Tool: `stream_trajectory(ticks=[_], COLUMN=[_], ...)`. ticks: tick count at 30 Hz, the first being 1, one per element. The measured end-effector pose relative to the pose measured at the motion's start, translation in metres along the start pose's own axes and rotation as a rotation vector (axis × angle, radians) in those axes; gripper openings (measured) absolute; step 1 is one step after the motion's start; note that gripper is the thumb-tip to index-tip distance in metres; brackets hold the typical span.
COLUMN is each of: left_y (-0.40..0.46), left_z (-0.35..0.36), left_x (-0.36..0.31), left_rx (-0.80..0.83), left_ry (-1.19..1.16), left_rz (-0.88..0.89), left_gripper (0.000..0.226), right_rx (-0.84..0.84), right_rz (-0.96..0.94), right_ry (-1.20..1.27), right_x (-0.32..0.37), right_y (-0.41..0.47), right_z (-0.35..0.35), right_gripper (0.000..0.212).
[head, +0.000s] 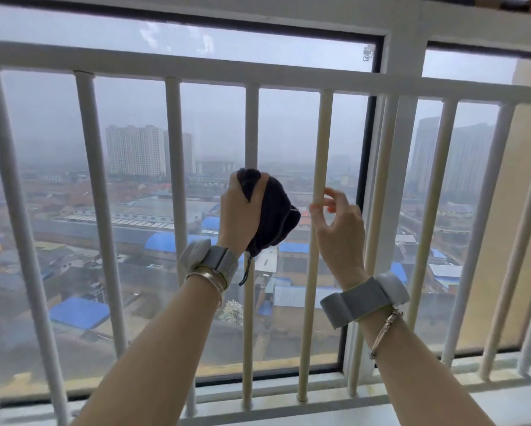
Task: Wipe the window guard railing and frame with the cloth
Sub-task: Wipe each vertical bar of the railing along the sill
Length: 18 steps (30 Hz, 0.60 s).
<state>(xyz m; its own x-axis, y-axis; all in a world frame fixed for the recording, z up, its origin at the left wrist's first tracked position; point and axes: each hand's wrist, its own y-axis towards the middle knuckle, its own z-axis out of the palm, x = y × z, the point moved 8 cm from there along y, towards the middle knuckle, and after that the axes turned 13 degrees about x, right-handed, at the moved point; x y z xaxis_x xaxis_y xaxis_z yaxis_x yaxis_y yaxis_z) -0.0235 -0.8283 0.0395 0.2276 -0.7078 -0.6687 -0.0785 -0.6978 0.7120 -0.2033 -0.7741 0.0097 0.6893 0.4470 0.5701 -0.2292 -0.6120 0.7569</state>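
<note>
A white window guard railing (258, 72) with several vertical bars stands in front of the glass and the white window frame (407, 41). My left hand (241, 216) grips a dark cloth (276, 213) wrapped around one vertical bar (252, 118) at mid height. My right hand (335, 222) is at the neighbouring bar (324, 133) to the right, thumb and fingers loosely curved around it. Whether it touches the bar is unclear. Both wrists carry grey bands and bracelets.
The railing's bottom rail (273, 410) and the window sill (442, 385) run along the base. A beige wall (510, 210) closes the right side. Behind the glass lies a hazy city view.
</note>
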Motion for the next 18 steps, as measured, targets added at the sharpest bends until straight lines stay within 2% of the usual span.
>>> stream_trajectory(ticks=[6, 13, 18], left_y=[-0.053, -0.075, -0.129], left_z=[0.017, 0.022, 0.039], left_x=[0.052, 0.067, 0.115], left_rx=[0.093, 0.020, 0.077], left_ry=[-0.031, -0.038, 0.009], left_rz=[-0.087, -0.084, -0.177], left_gripper=[0.020, 0.015, 0.015], right_rx=[0.059, 0.099, 0.128], right_rz=[0.079, 0.137, 0.156], right_ry=[-0.045, -0.084, -0.116], right_x=[-0.026, -0.053, -0.077], right_y=[-0.038, -0.069, -0.093], right_z=[0.016, 0.033, 0.042], right_gripper=[0.042, 0.033, 0.025])
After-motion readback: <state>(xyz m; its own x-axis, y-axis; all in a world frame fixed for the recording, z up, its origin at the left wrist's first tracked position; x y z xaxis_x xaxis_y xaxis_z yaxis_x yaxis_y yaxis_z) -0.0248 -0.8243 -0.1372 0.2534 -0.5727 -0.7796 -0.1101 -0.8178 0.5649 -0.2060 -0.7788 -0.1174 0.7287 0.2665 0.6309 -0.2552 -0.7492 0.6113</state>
